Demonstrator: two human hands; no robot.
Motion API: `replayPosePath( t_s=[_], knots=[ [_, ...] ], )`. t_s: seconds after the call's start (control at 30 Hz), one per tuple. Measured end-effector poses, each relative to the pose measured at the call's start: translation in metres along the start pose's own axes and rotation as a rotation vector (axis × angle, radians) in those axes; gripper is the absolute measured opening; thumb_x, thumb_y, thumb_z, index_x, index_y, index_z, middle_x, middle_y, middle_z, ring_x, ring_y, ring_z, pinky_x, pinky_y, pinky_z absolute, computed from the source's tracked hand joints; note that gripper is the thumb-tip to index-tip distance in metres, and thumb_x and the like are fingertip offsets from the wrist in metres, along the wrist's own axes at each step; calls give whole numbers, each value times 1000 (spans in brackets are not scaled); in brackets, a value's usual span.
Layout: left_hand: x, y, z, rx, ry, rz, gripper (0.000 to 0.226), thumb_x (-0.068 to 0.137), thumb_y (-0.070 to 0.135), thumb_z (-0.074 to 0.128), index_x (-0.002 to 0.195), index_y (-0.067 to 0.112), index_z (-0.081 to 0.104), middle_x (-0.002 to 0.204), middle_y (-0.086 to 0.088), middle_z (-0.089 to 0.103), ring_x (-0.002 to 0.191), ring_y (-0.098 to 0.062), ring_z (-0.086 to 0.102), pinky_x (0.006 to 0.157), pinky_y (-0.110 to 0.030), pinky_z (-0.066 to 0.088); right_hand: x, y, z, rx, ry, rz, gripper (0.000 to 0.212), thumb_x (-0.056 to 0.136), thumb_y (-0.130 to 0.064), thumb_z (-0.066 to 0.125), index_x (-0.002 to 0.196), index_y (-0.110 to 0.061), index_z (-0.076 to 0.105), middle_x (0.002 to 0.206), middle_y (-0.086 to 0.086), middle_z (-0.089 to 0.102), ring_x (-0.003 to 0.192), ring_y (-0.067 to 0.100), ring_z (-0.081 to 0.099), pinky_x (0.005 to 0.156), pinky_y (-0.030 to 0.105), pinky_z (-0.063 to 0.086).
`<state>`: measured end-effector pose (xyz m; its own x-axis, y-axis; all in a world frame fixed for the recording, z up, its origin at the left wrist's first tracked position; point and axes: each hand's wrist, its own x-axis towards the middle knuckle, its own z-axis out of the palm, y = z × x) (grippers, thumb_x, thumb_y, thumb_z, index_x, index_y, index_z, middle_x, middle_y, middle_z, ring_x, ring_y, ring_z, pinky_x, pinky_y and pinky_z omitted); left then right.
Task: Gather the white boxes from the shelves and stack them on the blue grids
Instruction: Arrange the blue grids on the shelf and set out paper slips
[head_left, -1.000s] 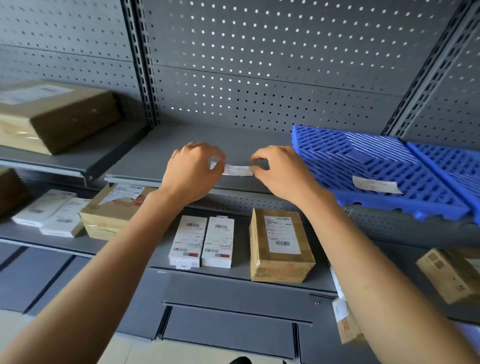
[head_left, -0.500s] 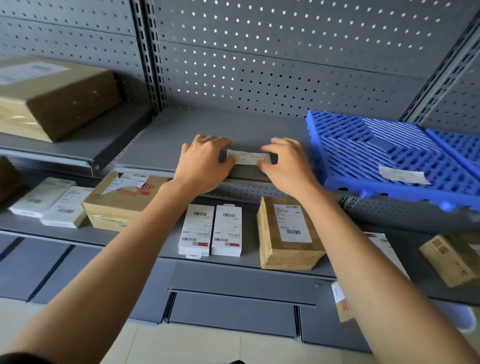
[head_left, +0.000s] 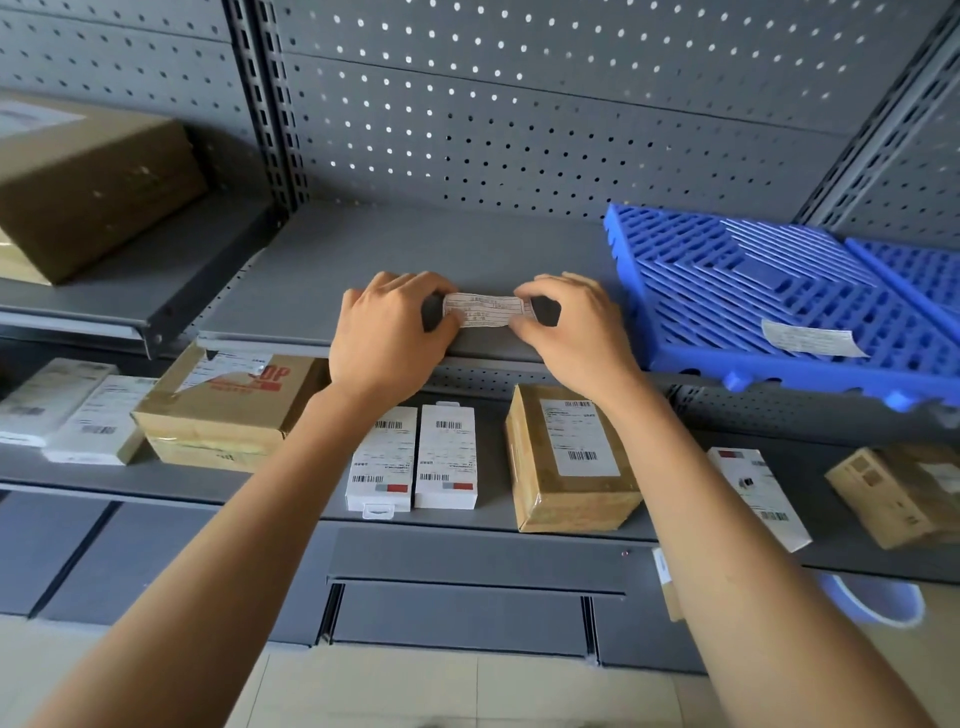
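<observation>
- Your left hand (head_left: 387, 340) and right hand (head_left: 571, 332) both rest at the front edge of the upper shelf (head_left: 415, 249), fingers curled, each pinching one end of a paper label (head_left: 485, 310).
- The label lies flat on the shelf between your hands, left thumb on its left end, right fingertips on its right end.
- Just right of your right hand, a blue grid (head_left: 753, 296) sits on the same shelf with a white label (head_left: 810, 339) near its front; a second grid (head_left: 924, 275) adjoins it on the right.
- On the lower shelf (head_left: 260, 488), two white boxes (head_left: 413, 457) lie side by side, touching, below your left wrist.
- A brown box (head_left: 569, 457) lies just right of them.
- More white boxes (head_left: 67, 410) lie far left, beside a taped brown box (head_left: 228, 410).
- Another white box (head_left: 758, 493) lies right of your right forearm, near a tan box (head_left: 898, 493).
- A large brown box (head_left: 88, 182) sits on the upper left shelf.
</observation>
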<state>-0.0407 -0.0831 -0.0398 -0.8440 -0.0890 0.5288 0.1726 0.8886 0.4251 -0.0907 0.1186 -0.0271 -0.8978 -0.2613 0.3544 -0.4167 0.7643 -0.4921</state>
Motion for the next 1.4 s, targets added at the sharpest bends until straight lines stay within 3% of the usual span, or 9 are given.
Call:
replayPosePath(
  t_s=[0.37,0.5,0.7,0.87,0.97,1.03,1.2,1.4],
  knots=[
    [-6,4,0,-42,77,22,19,94,34,69,111,26,71,104,7,73,105,-21,61,93,-39,44,-9,-2,-1,93,163,-22,23,84,-24,77,107,-27,76,125,-11,68,121,7,52,99,18,35],
    [-7,7,-1,-64,100,2,19,94,31,70,111,24,72,105,3,72,101,-21,63,86,-38,48,-11,-3,-2,150,214,-26,17,86,-21,75,100,-29,77,108,-20,71,112,3,57,96,22,46],
    [-5,2,4,-60,93,-25,15,94,31,68,108,28,71,110,10,71,117,-15,54,88,-37,46,-15,-6,-1,208,262,-39,10,87,-18,73,94,-24,79,88,-18,74,92,1,64,81,22,51],
    [-7,6,0,-117,94,-69,14,95,30,66,107,30,72,104,13,67,103,-11,59,79,-31,47,-16,-8,-4,265,269,-4,11,87,-15,71,93,-20,79,87,-16,75,87,1,69,80,27,56],
    [-5,6,-3,-208,69,-82,12,96,28,66,106,31,73,95,15,60,85,-8,56,77,-30,48,-17,-12,-10,346,263,32,13,87,-11,70,95,-17,79,88,-15,75,86,-1,69,79,23,57],
    [-3,5,-7,-266,73,-32,12,97,23,67,104,27,74,94,14,66,86,-6,58,79,-30,53,-19,-14,-16,392,260,48,14,87,-9,70,96,-15,79,88,-13,75,86,0,69,78,20,56],
    [1,21,-17,-420,46,44,12,97,18,67,106,18,74,98,11,71,85,8,63,76,-7,49,-31,-19,-41,456,287,42,15,88,-5,69,95,-15,78,89,-12,75,86,0,70,79,16,54],
    [7,68,-15,-586,11,104,13,96,15,68,107,14,74,94,5,75,85,-7,69,75,-17,52,-50,-4,-91,438,351,25,15,88,-5,69,96,-16,77,89,-11,75,86,2,70,81,18,55]
  ],
)
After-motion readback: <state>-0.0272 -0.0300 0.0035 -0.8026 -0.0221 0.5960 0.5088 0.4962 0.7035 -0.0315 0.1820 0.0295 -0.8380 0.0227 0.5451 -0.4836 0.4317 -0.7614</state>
